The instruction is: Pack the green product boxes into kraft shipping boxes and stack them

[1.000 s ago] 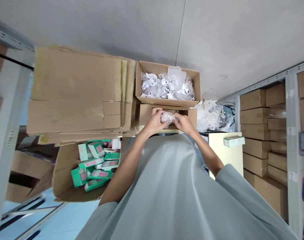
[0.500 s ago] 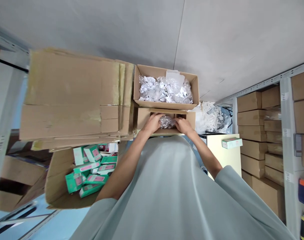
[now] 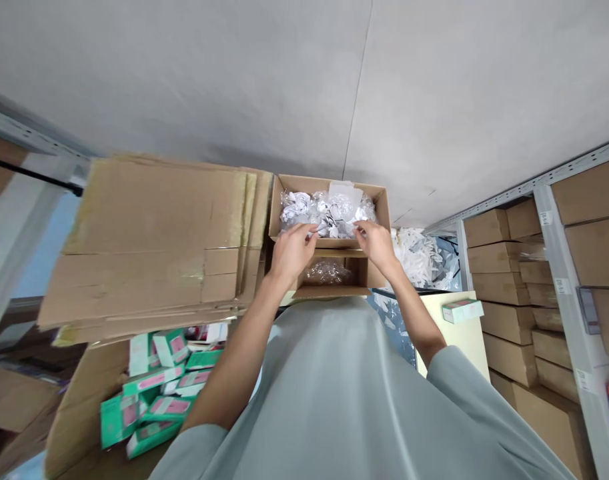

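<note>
My left hand (image 3: 294,251) is over the near rim of the far cardboard box (image 3: 328,245), fingers slightly curled and apart, with nothing visible in it. At the same rim, further right, my right hand (image 3: 377,244) reaches with loose, bent fingers, and it too appears to hold nothing. Crumpled white paper (image 3: 297,206) and clear plastic wrap (image 3: 337,208) fill that box. Closer to my body stands an open smaller cardboard box (image 3: 331,291), with clear plastic wrap (image 3: 328,270) lying inside it.
Flattened cardboard (image 3: 154,227) is stacked on the left. Below it, a large carton (image 3: 67,427) holds several green and pink small boxes (image 3: 167,405). To the right are white shredded packing (image 3: 415,253), one pale green box (image 3: 463,311) and shelves of brown cartons (image 3: 507,313).
Both hands have left the smaller near box, moving forward to the far box's near edge. The plastic wrap stays in the near box. The camera view has tilted up.
</note>
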{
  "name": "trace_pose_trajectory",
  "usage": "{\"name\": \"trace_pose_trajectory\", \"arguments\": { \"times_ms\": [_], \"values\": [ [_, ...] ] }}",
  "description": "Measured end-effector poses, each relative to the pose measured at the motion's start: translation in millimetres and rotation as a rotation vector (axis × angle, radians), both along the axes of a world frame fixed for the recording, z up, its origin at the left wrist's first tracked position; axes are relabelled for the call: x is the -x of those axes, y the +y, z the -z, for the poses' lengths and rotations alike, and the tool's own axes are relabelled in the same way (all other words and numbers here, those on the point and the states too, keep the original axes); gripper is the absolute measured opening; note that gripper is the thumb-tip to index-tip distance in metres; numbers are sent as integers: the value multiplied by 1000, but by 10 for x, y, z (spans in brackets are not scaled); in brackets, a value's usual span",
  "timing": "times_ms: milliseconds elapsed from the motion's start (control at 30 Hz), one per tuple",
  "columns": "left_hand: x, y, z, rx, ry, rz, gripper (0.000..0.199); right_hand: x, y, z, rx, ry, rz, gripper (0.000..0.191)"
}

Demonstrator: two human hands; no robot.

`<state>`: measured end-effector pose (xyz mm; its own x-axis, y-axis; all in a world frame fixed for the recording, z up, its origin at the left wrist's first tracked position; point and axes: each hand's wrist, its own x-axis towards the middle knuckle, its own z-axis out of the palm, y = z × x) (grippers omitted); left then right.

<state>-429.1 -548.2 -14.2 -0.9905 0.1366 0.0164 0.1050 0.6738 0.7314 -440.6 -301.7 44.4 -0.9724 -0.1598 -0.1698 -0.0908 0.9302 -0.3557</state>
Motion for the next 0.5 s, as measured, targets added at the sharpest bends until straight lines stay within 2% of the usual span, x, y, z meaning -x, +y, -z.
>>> {"name": "trace_pose_trajectory", "arguments": {
  "times_ms": [67,133,267,333,500],
  "values": [
    [217,68,-79,63,-6,7,37,309,-81,0,-118,-84,-7,27],
    [374,161,-94,107,-16,29,40,577,-171,63,-203,-151,-14,30],
    [490,388,-46,139,-25,35,49,957,-335,279,-295,-126,40,63],
    [485,478,-18,141,-38,27,53,1071,-375,393,-342,-170,29,69],
    [448,512,77,101,-50,3,55,1119,-302,582,-394,-237,-36,40]
  ]
}}
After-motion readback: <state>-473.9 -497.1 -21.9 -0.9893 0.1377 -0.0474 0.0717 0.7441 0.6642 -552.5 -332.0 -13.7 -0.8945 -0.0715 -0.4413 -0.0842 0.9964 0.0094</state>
